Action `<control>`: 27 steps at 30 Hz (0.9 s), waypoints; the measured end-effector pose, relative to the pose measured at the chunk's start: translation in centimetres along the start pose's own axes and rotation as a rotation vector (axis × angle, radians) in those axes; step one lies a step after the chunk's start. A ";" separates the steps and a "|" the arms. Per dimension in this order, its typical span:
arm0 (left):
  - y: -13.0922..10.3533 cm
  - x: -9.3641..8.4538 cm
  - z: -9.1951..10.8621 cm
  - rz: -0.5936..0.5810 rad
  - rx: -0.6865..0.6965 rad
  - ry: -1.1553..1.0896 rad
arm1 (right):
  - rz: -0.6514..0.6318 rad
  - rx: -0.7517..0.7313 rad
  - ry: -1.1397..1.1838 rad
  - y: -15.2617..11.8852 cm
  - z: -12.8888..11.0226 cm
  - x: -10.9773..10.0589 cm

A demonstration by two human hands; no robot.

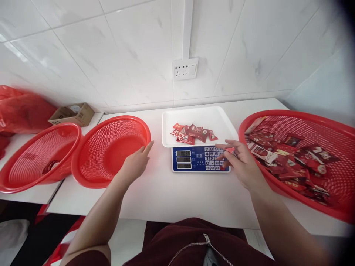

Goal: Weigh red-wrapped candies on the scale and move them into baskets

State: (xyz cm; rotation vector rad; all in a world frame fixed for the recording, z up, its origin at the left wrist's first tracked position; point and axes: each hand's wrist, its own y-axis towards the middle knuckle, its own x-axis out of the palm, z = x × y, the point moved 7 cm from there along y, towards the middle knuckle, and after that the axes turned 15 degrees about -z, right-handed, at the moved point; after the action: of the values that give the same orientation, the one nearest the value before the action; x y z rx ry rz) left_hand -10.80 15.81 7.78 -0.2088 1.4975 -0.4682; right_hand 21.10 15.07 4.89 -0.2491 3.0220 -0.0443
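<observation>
My right hand [242,164] pinches a small red packet [230,150] at the right front of the white weighing tray [222,123]. Several red wrapped packets [197,132] lie on the left half of that tray. Below it shows the blue keypad and display of a digital scale [196,159]; the top line seems to read 0.055. My left hand [136,162] is beside the right rim of a red plastic basket [111,122], fingers stretched and holding nothing. I cannot tell if it touches the rim. On the right, a large red basket [340,166] holds many mixed packets [288,162].
Another red basket [41,144] stands at the left with a packet at its bottom. Behind it are an open cardboard box [74,115] and a red plastic bag [24,111]. A wall socket [185,69] sits on the tiled wall. The white table [155,199] has a front edge near my body.
</observation>
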 end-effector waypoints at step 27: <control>7.4 -4.1 11.8 0.140 0.479 -0.181 | -0.400 0.159 -0.038 -4.2 3.6 4.9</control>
State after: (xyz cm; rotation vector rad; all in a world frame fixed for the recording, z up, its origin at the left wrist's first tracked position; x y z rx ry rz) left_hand 2.10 22.31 9.35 0.2243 1.1759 -0.6608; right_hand 17.40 10.02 0.97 -0.8203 2.8587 -0.3061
